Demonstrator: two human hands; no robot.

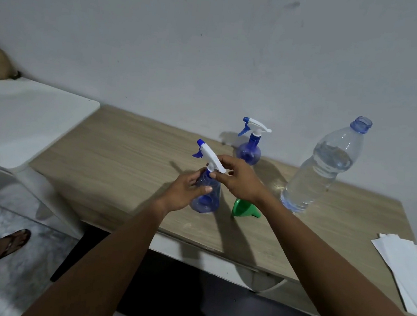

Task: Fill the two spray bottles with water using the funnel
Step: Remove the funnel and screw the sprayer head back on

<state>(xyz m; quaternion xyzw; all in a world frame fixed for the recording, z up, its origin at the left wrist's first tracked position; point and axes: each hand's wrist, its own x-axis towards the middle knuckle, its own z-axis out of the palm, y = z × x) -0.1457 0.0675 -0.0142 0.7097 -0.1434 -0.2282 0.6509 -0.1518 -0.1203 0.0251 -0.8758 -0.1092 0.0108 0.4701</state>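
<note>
The left hand [185,194] is wrapped around the body of the near spray bottle [207,199], fingers clamped on its blue see-through belly, holding it upright on the wooden table [115,153]. The right hand [236,177] comes in from the other side, its thumb and fingers pinched on the collar just under the white trigger head [209,156], which is still seated on the neck.

Counting from that bottle: two spray bottles in all, one funnel, one water bottle. The second spray bottle [249,146] stands behind the held one, nearer the wall, apart from it, its white and blue head also on. The green funnel [244,209] lies on its side just right of the held bottle, partly hidden under the right wrist. Further right of the held bottle stands the large clear water bottle [322,169], uncapped, filled to about its shoulder.

Both spray bottles look empty, though the tinted plastic makes that hard to judge. White sheets of paper [406,271] lie at the table's right edge, well away from the held bottle. To its left sits a white surface [21,117], and below that a foot in a sandal [5,247] on the floor.
</note>
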